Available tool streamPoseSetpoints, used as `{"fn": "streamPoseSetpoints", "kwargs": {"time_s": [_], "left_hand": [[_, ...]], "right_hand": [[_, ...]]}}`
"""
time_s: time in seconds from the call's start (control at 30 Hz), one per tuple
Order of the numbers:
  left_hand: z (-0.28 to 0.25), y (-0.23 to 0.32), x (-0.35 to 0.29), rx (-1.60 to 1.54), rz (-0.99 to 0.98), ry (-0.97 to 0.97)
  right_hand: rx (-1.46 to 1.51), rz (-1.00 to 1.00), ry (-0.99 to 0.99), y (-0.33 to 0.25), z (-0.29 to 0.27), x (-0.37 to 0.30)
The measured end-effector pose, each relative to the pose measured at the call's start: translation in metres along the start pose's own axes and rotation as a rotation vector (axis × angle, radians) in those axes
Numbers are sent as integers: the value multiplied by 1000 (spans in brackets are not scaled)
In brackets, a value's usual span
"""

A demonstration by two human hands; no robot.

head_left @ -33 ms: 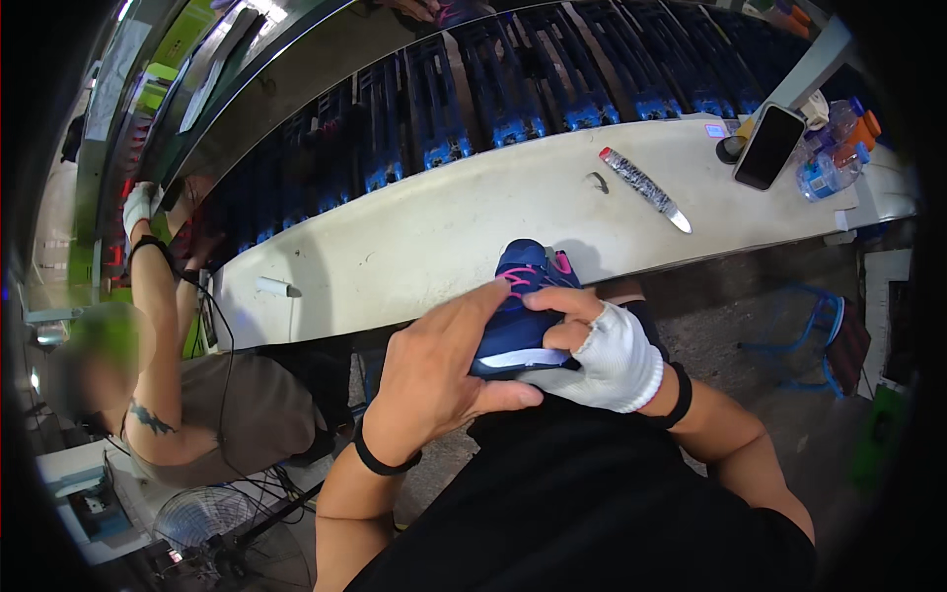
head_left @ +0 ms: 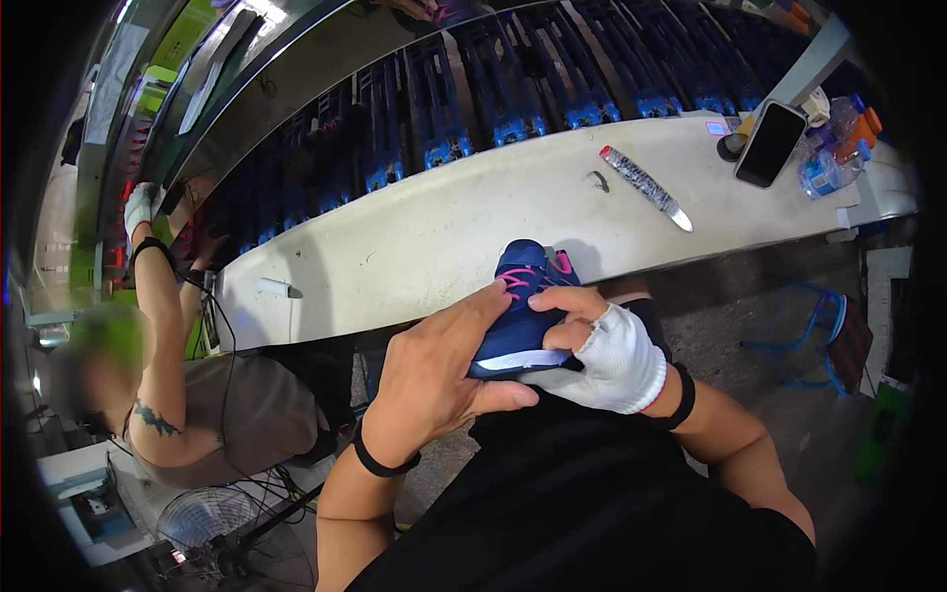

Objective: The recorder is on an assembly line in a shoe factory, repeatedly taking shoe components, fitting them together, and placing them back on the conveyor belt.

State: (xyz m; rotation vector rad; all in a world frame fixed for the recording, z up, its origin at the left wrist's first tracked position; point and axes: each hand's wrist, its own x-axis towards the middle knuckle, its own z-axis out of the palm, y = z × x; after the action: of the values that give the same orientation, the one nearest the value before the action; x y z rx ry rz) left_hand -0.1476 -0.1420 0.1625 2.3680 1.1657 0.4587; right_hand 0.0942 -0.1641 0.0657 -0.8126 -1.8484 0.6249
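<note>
A navy blue sneaker [head_left: 515,333] with pink laces and a white stripe near its sole is held between my two hands at the table's near edge, its heel opening pointing away from me. My bare left hand [head_left: 419,370] presses along its left side, fingers on the upper near the laces and thumb stretched low beside the sole. On the other side my right hand [head_left: 619,363], in a white fingerless glove, grips the shoe with bent fingers and thumb on the upper. The sole's underside is hidden.
A white table [head_left: 414,252] curves ahead, bearing a wrapped-handle knife [head_left: 643,185], a phone [head_left: 770,146], plastic bottles [head_left: 832,178] and a small white piece [head_left: 274,287]. Beyond run blue-ended racks [head_left: 515,130]. A co-worker [head_left: 232,414] sits left, near a fan [head_left: 202,518]; a stool [head_left: 846,347] stands right.
</note>
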Motion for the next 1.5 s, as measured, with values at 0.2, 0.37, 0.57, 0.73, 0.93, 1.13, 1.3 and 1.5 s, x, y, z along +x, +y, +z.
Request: {"fn": "streamPoseSetpoints", "kwargs": {"time_s": [0.2,0.37,0.57,0.73,0.93,1.13,1.3,1.5], "left_hand": [[6,1,-12,-13,-33,97],[11,-7,-27,-154,-132,174],[12,-20,-52,-285,-225,203],[4,-3,-50,1,-428,-39],[33,-35,-73,63,-506,-22],[40,-44,-73,-210,-663,-105],[55,-39,-33,-102,-718,-200],[36,-24,-38,-66,-578,-205]], "right_hand": [[-65,285,-112,-2,-16,1],[-129,399,-185,12,-22,-18],[-207,405,-216,34,-15,-24],[-281,263,-230,33,-2,-25],[-408,152,-304,31,5,-15],[-429,79,-315,33,11,-12],[-457,42,-371,31,15,-8],[-473,18,-242,26,8,-12]]}}
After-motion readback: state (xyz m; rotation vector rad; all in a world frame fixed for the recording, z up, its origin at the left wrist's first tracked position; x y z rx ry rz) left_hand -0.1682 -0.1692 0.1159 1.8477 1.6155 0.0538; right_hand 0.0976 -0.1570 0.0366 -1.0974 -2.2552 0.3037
